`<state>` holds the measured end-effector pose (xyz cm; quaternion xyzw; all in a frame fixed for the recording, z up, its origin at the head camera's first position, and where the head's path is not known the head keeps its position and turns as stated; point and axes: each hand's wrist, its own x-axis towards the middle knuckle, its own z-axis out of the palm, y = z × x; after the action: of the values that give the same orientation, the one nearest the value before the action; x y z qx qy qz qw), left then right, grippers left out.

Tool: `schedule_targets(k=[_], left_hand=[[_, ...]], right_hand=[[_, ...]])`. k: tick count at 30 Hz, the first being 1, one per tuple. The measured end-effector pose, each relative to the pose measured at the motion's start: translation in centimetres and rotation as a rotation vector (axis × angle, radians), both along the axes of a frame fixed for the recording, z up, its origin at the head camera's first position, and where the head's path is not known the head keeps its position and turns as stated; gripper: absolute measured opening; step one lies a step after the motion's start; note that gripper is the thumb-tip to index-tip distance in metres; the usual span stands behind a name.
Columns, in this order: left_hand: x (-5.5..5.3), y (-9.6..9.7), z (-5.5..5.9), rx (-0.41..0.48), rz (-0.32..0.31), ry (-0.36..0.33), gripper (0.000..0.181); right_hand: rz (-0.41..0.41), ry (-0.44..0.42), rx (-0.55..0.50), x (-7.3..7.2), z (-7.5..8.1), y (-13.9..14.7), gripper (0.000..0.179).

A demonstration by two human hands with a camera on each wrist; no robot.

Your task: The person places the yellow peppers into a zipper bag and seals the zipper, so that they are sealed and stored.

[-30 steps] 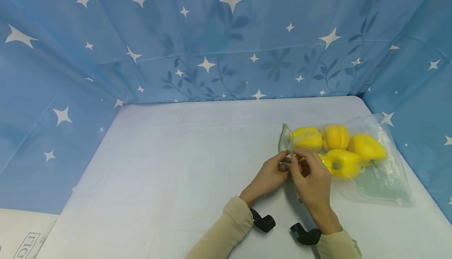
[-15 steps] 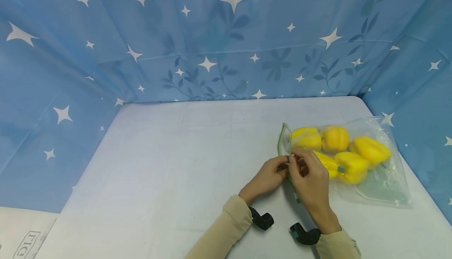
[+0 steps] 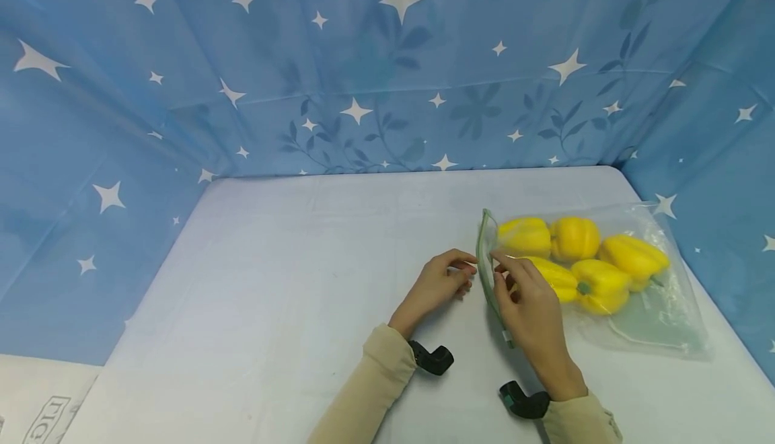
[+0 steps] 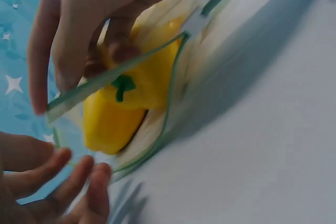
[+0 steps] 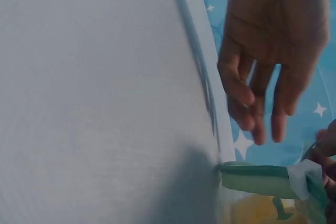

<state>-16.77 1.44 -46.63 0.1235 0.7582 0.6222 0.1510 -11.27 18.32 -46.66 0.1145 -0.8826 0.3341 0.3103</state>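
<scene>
A clear plastic zip bag (image 3: 660,316) with a green-edged mouth lies at the right of the table, holding several yellow bell peppers (image 3: 575,237). Its mouth gapes towards the left, with peppers (image 4: 113,121) visible inside in the left wrist view. My right hand (image 3: 535,309) pinches the rim on the near side of the peppers. Just left of the mouth is my left hand (image 3: 436,286), its fingers loosely bent and holding nothing. Those fingertips are very near the green rim (image 4: 144,153); whether they touch it I cannot tell. A white slider (image 4: 194,23) sits at one end of the rim.
The white table (image 3: 290,282) reaches back to a blue star-patterned curtain (image 3: 363,81), which also hangs along both sides. Black wrist cameras (image 3: 525,403) are strapped below each hand. A printed pale sheet (image 3: 42,397) shows at the lower left.
My left hand has let go of the bag's rim and moved left, away from the right hand. The right hand has stayed nearly in place. Some peppers have shifted slightly right inside the bag.
</scene>
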Motion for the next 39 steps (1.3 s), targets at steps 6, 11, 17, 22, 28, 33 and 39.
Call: schedule_targets(k=[6, 11, 17, 22, 28, 33, 39], left_hand=[[0.1, 0.9, -0.4, 0.112, 0.062, 0.057, 0.023], [0.4, 1.4, -0.2, 0.171, 0.102, 0.107, 0.021], [0.7, 1.9, -0.1, 0.091, 0.161, 0.141, 0.023], [0.9, 2.3, -0.2, 0.064, 0.212, 0.113, 0.027], [0.8, 2.3, -0.3, 0.068, 0.198, 0.076, 0.027], [0.5, 2.3, -0.6, 0.186, 0.161, -0.059, 0.025], [0.4, 2.1, -0.5, 0.402, 0.125, -0.366, 0.025]], right_hand=[[0.003, -0.016, 0.089, 0.0, -0.2, 0.0, 0.024], [-0.013, -0.006, 0.076, 0.2, -0.2, 0.0, 0.025], [-0.003, 0.015, 0.03, 0.3, 0.0, 0.0, 0.023], [0.006, -0.002, 0.038, 0.4, 0.1, 0.1, 0.023], [0.013, 0.008, 0.055, 0.4, -0.1, 0.1, 0.024], [0.012, 0.085, 0.025, 0.4, 0.2, 0.1, 0.028], [0.028, 0.112, -0.036, 0.1, 0.5, 0.6, 0.032]])
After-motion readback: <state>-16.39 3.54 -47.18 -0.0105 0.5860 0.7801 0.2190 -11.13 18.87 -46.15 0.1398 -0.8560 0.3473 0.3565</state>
